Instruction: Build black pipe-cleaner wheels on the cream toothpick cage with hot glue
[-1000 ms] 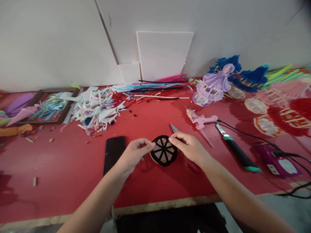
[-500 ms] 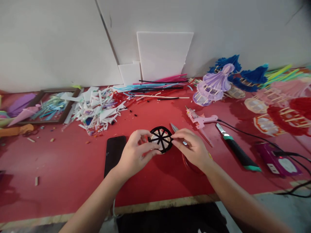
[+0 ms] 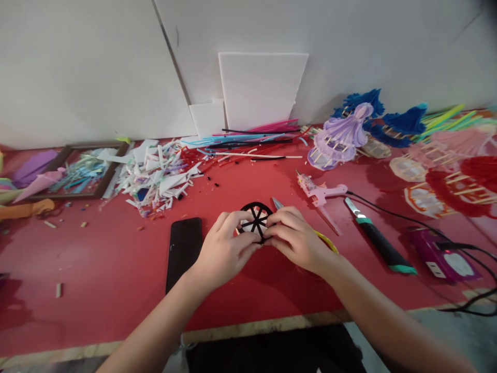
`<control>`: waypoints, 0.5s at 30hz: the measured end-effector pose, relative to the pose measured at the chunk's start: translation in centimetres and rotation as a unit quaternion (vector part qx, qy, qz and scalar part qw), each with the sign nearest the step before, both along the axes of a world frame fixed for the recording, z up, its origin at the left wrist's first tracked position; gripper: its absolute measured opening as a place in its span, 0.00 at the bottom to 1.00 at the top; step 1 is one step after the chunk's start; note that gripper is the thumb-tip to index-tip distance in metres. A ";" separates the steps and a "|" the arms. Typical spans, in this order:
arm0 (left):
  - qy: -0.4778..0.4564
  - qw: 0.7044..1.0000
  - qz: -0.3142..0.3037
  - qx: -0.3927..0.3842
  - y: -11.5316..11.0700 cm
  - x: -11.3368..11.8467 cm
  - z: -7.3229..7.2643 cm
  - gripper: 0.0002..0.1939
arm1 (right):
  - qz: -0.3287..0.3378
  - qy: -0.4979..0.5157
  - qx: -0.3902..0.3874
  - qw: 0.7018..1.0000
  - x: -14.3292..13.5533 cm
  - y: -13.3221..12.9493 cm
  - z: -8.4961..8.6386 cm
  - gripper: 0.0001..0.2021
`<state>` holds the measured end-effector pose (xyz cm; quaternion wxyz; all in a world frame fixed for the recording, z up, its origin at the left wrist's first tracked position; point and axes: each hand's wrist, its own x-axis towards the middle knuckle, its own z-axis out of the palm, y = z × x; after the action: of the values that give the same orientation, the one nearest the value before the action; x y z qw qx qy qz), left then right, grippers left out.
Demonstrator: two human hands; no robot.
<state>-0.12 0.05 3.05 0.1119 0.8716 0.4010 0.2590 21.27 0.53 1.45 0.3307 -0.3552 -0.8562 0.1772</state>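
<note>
A small round disc with a black rim and black spokes (image 3: pixel 257 220) over a pale base is held between my two hands, just above the red table. My left hand (image 3: pixel 225 243) grips its left and lower edge with thumb and fingers. On the other side, my right hand (image 3: pixel 297 238) pinches the right and lower right edge, its fingertips close to those of the left. The palms hide parts of the rim. Partly under my right hand lie scissors, with a blade tip (image 3: pixel 277 203) and a yellow part of the handle (image 3: pixel 326 241) showing.
A black phone (image 3: pixel 184 251) lies left of my hands. To the right are a pink glue gun (image 3: pixel 320 194), a utility knife (image 3: pixel 380 243) and a purple power box (image 3: pixel 442 254). Foam scraps (image 3: pixel 155 173), pipe cleaners (image 3: pixel 248 141) and fuzzy lantern-like crafts (image 3: pixel 341 134) line the back.
My right hand has shifted left and down around the disc's edge, its fingers now nearer the left hand's. The left hand has closed in slightly over the disc.
</note>
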 end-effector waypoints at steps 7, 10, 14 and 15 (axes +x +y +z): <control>-0.028 0.999 0.034 -0.028 -0.4 0.3 0.2 0.09 | 0.002 0.000 -0.001 1.000 0.0 -0.3 -0.6 0.07; -0.026 0.999 0.046 -0.013 -0.3 0.1 0.3 0.07 | -0.062 -0.046 -0.030 0.997 0.8 -1.3 -0.9 0.16; -0.008 0.999 0.027 0.031 -0.3 -0.6 0.2 0.09 | -0.228 -0.195 -0.063 0.952 2.0 -2.4 -1.3 0.18; -0.011 0.999 0.022 0.043 -0.2 -0.8 0.1 0.15 | -0.243 -0.223 -0.067 0.942 2.2 -2.5 -1.3 0.17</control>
<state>-0.94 -0.15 3.12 0.0728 0.8637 0.4071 0.2882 23.44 -1.94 0.12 0.1394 -0.6041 -0.7819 0.0648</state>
